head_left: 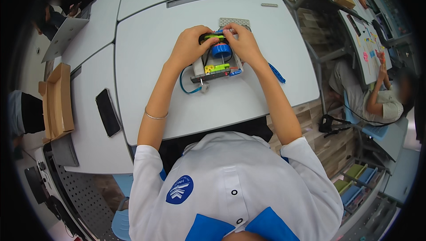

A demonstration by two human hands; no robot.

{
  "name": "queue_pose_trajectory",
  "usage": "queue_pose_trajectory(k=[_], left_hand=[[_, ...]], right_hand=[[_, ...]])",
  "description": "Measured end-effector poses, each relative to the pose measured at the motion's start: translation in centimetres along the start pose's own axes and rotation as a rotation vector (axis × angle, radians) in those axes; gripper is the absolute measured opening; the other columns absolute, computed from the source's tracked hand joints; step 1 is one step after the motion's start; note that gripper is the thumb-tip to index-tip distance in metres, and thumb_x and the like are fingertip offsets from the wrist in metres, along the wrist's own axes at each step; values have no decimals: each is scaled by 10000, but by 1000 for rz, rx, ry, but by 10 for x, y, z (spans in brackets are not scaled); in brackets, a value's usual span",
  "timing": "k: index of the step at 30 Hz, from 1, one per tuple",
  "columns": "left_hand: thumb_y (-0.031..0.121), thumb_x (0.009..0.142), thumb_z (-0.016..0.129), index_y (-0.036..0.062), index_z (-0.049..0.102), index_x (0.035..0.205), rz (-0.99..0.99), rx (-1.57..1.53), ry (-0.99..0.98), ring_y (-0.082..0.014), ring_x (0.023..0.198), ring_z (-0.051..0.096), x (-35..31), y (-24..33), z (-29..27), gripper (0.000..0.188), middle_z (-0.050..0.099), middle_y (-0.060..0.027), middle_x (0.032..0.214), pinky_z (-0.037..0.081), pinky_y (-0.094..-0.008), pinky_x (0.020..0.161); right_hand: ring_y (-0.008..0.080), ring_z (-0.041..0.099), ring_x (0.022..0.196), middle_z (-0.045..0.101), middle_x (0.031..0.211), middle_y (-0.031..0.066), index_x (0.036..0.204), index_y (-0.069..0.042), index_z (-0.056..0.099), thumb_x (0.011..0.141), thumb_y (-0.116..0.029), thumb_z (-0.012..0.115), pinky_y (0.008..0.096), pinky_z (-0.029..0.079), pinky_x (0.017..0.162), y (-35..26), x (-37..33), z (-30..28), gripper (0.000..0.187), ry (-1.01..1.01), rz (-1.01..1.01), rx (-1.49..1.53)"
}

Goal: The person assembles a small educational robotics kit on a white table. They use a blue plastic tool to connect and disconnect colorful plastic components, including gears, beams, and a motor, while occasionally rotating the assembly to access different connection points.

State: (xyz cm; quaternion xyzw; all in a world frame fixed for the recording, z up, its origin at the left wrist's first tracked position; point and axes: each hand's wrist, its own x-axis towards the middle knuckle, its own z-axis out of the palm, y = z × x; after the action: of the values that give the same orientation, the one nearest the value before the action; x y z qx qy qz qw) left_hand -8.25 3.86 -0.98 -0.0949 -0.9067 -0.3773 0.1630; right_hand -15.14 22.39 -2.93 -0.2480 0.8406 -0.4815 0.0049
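On the white table in front of me sits a building-block model [211,76] of grey, black, lime green and yellow parts. A blue spool-like wheel [220,51] is mounted on a shaft at its middle. My left hand [191,45] grips the far left part, thumb on a green piece. At the far right part, my right hand [243,44] has its fingers bent and pressed on the model. What lies under the fingertips is partly hidden. A blue cable [188,91] loops out at the near left. Just beyond the model is a grey studded plate [234,21].
A blue strip [277,73] lies right of my right forearm, and a small grey beam [269,5] at the far right. Leftward are a black phone [108,112], an open cardboard box [57,101] and a laptop [66,36]. Another person [381,94] sits at the right.
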Motion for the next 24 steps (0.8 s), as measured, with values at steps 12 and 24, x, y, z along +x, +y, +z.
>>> queue_pose_trajectory(k=[12,24], left_hand=[[226,887,741,-36,704,1005,15,-113,-35,-247,784,660,-2,-4,-1,291,716,-157,901,516,-329,752],[218,890,740,-38,707,1049,-65,-124,-103,-254,879,680,-7,10,-3,302,728,-151,977,537,-341,840]], right_hand=[[345,666,1020,703,1031,201,1051,-48,658,934,-273,636,416,506,880,-7,5,-5,254,-59,60,44],[182,704,814,692,926,118,1083,-58,653,956,-256,629,310,529,773,1,11,-16,236,-105,159,190]])
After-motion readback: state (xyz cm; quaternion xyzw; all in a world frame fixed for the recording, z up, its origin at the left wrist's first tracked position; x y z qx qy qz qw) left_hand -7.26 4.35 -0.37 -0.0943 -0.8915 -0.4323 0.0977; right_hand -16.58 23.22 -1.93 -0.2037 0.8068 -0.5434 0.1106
